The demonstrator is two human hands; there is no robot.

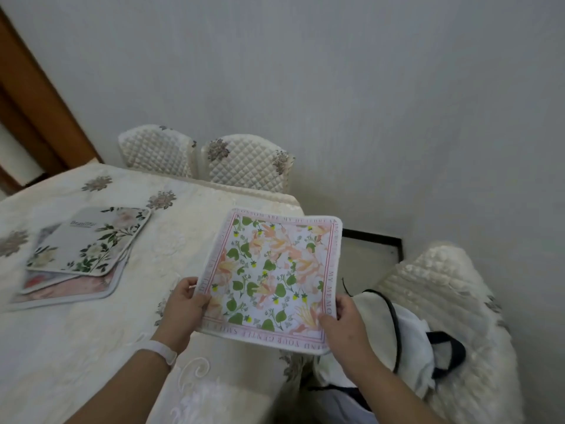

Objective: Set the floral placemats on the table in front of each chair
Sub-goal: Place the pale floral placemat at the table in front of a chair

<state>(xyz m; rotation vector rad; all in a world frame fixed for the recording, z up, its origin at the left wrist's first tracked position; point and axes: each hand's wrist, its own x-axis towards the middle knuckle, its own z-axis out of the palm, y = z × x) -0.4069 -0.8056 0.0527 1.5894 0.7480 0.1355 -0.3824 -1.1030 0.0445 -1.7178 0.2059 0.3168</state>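
Note:
A square floral placemat (272, 273) with peach flowers, green leaves and a pink lettered border hangs over the table's right corner. My left hand (183, 304) grips its near left edge and my right hand (344, 321) grips its near right corner. A stack of other floral placemats (82, 249) lies on the cream embroidered tablecloth (91, 338) to the left; the top one shows white flowers on grey. Two quilted cream chairs (247, 162) stand side by side at the table's far edge, and a third chair (443, 301) stands at the right.
A white bag with black straps (406, 338) rests on the right chair's seat. A pale wall runs behind the far chairs, and a brown wooden door frame (39, 96) stands at the far left. A white band circles my left wrist.

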